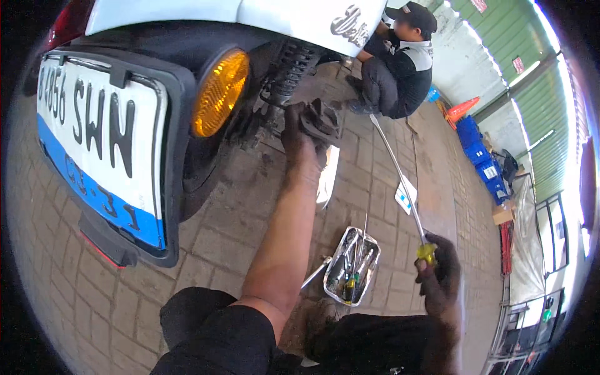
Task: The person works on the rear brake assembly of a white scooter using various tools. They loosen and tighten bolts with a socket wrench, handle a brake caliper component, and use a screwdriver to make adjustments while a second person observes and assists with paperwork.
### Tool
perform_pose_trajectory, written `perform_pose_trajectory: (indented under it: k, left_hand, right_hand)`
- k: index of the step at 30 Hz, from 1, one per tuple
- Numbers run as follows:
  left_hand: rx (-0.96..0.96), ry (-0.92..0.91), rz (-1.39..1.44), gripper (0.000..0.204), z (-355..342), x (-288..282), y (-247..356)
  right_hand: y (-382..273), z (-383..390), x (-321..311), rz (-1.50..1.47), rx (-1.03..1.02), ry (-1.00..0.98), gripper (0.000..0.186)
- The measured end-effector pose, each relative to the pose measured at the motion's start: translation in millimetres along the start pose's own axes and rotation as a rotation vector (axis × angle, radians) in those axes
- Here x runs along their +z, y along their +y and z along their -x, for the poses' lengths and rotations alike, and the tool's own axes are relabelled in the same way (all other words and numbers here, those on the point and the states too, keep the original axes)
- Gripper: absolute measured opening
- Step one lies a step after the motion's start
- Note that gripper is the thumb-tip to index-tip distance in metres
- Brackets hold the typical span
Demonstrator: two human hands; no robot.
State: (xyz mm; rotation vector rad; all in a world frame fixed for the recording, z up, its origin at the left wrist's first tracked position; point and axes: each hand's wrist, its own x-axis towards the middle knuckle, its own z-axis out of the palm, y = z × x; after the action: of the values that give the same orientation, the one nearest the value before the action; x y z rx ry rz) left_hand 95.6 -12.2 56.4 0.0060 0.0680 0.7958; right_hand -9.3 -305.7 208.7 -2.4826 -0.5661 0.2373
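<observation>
A long screwdriver with a yellow handle is in my right hand, its thin metal shaft slanting far and to the left above the paving. My left hand reaches forward beside the black coil-spring shock absorber of a white scooter. Its blackened fingers are closed around a bulky black part. Dirt and shadow hide exactly what kind of part it is, and whether it touches the scooter cannot be told. An orange reflector and the number plate are left of that hand.
A metal tray of greasy tools stands on the paving between my arms. Another person squats beside the scooter at the far side. Blue crates and an orange cone line the right wall. A white packet lies under the screwdriver shaft.
</observation>
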Motion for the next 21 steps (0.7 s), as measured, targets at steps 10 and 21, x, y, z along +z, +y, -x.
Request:
perform_pose_trajectory:
  k: [10,21]
  left_hand:
    - [0.006,0.123,-0.036,0.036,-2.5,4.8,3.4]
    - [-0.025,0.028,0.007,0.034,-19.6,-7.9,0.0]
  right_hand:
    - [0.5,-9.9,42.3,0.220,-0.392,0.021,0.032]
    - [15.8,-16.8,47.0,-0.611,0.095,-0.296,0.046]
